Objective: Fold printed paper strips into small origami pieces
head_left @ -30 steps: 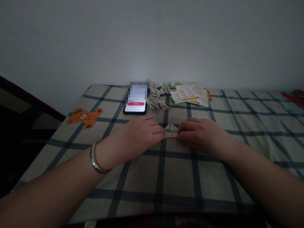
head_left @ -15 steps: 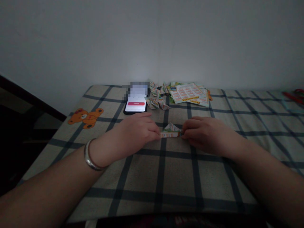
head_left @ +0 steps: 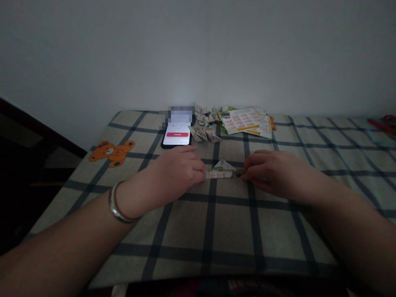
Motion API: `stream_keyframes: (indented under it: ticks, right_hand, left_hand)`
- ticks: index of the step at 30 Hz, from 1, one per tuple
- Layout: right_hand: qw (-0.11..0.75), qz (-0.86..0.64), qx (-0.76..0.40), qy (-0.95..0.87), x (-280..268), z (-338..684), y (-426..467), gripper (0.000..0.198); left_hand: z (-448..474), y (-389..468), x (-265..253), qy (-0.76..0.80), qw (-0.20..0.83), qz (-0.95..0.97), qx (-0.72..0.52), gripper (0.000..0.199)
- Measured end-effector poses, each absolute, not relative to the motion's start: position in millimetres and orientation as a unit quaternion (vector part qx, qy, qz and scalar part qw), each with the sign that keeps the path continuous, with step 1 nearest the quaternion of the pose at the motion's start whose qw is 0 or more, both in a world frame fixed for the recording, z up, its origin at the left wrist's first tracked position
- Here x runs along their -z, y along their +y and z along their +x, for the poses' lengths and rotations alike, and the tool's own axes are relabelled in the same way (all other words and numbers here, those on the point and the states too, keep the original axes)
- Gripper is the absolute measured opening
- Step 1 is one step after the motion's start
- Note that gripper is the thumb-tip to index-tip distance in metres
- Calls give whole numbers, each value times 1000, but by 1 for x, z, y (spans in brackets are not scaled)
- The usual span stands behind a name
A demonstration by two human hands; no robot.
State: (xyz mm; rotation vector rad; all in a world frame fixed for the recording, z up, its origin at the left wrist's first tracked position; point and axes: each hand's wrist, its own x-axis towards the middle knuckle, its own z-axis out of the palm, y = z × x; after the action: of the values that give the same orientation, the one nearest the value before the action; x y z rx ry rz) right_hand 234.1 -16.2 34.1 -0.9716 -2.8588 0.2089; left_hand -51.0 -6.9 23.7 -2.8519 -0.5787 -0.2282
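A printed paper [head_left: 223, 174], folded with a triangular peak and a flat strip along its near edge, lies on the checked tablecloth between my hands. My left hand [head_left: 177, 170], with a silver bangle at the wrist, is closed at the left end of the strip. At the right end my right hand [head_left: 272, 173] pinches the paper between thumb and fingers. The fingertips hide both ends of the strip. Behind it are several folded paper pieces [head_left: 204, 133] with similar print.
A phone [head_left: 177, 135] with a lit screen lies behind my left hand. Printed sheets [head_left: 244, 120] are stacked near the wall. A bear picture [head_left: 111, 153] is on the cloth at left. A red object [head_left: 382, 126] lies at the far right edge.
My hands have moved slightly apart along the strip, the right one to the right and the left one to the left. More of the folded paper's strip shows between them.
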Motion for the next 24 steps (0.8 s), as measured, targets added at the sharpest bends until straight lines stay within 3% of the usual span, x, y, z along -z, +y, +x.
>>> stream_keyframes:
  ticks: [13,19,24]
  right_hand:
    - [22,-358,-81,-930,-32,240,-10,14]
    - [56,-489,-49,-869,-23,228,-7,8]
    - [79,-505,-83,-856,-17,226,-5,17]
  left_hand:
    - [-53,-5,-23,-194,67,-975,81,21]
    - [-54,-7,-21,-215,38,-973,75,21]
    - [-54,-10,-22,-230,40,-970,68,19]
